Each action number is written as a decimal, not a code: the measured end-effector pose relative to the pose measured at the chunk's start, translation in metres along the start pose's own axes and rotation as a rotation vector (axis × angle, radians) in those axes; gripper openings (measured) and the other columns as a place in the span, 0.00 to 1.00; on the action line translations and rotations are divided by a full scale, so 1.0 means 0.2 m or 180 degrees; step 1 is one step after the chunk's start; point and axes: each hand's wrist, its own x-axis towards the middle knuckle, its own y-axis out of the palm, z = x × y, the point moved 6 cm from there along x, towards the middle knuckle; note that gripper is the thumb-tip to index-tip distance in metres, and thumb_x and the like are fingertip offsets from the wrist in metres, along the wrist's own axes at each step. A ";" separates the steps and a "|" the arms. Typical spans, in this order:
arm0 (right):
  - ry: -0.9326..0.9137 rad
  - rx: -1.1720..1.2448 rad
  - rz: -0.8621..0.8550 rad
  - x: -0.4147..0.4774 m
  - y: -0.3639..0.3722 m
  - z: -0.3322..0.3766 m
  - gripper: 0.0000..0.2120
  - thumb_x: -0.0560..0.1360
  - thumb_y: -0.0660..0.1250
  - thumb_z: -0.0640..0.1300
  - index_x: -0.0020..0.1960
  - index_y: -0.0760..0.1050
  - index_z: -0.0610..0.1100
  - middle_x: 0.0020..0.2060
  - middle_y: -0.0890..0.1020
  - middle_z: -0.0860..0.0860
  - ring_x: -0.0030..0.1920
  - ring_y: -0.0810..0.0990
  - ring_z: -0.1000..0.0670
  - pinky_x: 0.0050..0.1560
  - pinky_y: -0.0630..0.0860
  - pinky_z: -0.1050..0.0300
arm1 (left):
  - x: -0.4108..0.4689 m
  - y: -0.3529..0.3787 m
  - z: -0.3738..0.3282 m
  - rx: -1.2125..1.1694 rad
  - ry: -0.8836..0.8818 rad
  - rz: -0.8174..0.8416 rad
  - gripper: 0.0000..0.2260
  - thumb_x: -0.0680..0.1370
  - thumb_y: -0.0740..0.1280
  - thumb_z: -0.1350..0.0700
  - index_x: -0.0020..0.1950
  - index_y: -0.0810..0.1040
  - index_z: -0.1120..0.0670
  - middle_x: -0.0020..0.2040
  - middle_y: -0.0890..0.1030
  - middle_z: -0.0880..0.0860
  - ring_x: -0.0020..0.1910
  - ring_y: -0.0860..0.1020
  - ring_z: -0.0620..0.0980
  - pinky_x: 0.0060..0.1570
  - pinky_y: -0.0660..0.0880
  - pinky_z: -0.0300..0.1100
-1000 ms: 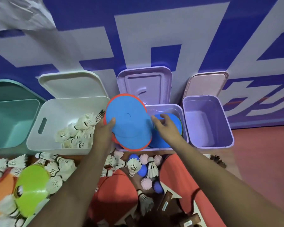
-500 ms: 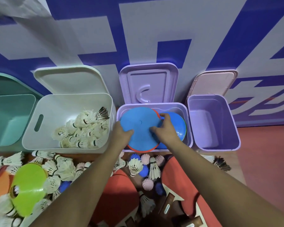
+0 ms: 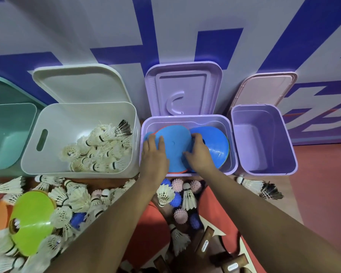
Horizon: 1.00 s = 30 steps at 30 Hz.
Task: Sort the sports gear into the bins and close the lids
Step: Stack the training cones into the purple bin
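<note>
Blue discs (image 3: 173,143), two, lilac bin (image 3: 232,146), left hand (image 3: 155,154) flat, right hand (image 3: 200,154) gripping one

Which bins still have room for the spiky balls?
The far-right purple bin, beside the disc bin, is bare inside; so looks the teal bin, left of the white shuttlecock bin. The floor before them is crowded with shuttlecocks and spiky balls.
</note>
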 end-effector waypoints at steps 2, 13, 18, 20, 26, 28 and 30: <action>-0.0195 -0.0113 -0.0054 0.01 0.01 0.01 0.25 0.73 0.64 0.32 0.69 0.64 0.41 0.56 0.75 0.47 0.54 0.74 0.47 0.46 0.64 0.63 | 0.01 0.06 0.01 -0.0238 0.0126 0.0380 0.35 0.74 0.69 0.45 0.77 0.60 0.55 0.73 0.62 0.62 0.72 0.60 0.61 0.72 0.58 0.49; -0.0888 -0.0750 -0.0376 -0.02 0.08 -0.01 0.27 0.70 0.60 0.27 0.69 0.65 0.35 0.65 0.69 0.41 0.60 0.72 0.41 0.58 0.73 0.46 | 0.01 0.20 0.04 -0.0347 -0.0056 0.1302 0.34 0.78 0.64 0.43 0.79 0.54 0.55 0.79 0.44 0.63 0.78 0.46 0.57 0.76 0.51 0.49; -0.0836 -0.1850 -0.0271 0.00 0.14 0.00 0.19 0.72 0.64 0.30 0.63 0.71 0.36 0.68 0.69 0.41 0.65 0.68 0.40 0.62 0.72 0.49 | 0.06 0.29 0.05 -0.0246 -0.0174 0.1732 0.36 0.77 0.64 0.42 0.79 0.52 0.55 0.79 0.41 0.61 0.79 0.43 0.56 0.76 0.52 0.50; -0.0789 -0.2168 -0.0208 -0.01 0.16 0.02 0.16 0.72 0.65 0.32 0.59 0.72 0.36 0.69 0.65 0.40 0.66 0.65 0.39 0.64 0.70 0.50 | 0.08 0.28 0.05 -0.0245 -0.0206 0.1651 0.33 0.76 0.66 0.44 0.76 0.59 0.57 0.78 0.47 0.63 0.78 0.50 0.58 0.74 0.57 0.51; -0.1066 -0.1647 -0.0316 -0.16 0.06 0.04 0.13 0.74 0.63 0.37 0.58 0.75 0.34 0.74 0.63 0.37 0.74 0.60 0.37 0.71 0.64 0.47 | -0.05 0.05 0.08 -0.0902 -0.0044 0.0812 0.17 0.78 0.65 0.53 0.65 0.75 0.57 0.63 0.75 0.56 0.61 0.75 0.55 0.63 0.71 0.48; -0.1055 -0.1374 -0.0509 -0.25 0.00 0.06 0.13 0.76 0.63 0.39 0.58 0.76 0.34 0.70 0.68 0.36 0.70 0.65 0.36 0.70 0.66 0.46 | -0.16 -0.06 0.10 -0.1171 0.0088 0.0527 0.12 0.77 0.66 0.56 0.59 0.78 0.57 0.57 0.79 0.55 0.56 0.78 0.53 0.59 0.73 0.47; -0.1067 -0.1167 -0.0691 -0.36 -0.03 0.08 0.13 0.75 0.64 0.40 0.57 0.77 0.35 0.64 0.72 0.37 0.65 0.70 0.36 0.67 0.68 0.46 | -0.29 -0.15 0.10 -0.1443 0.0291 0.0294 0.08 0.77 0.66 0.59 0.55 0.80 0.58 0.52 0.79 0.54 0.50 0.79 0.51 0.55 0.74 0.42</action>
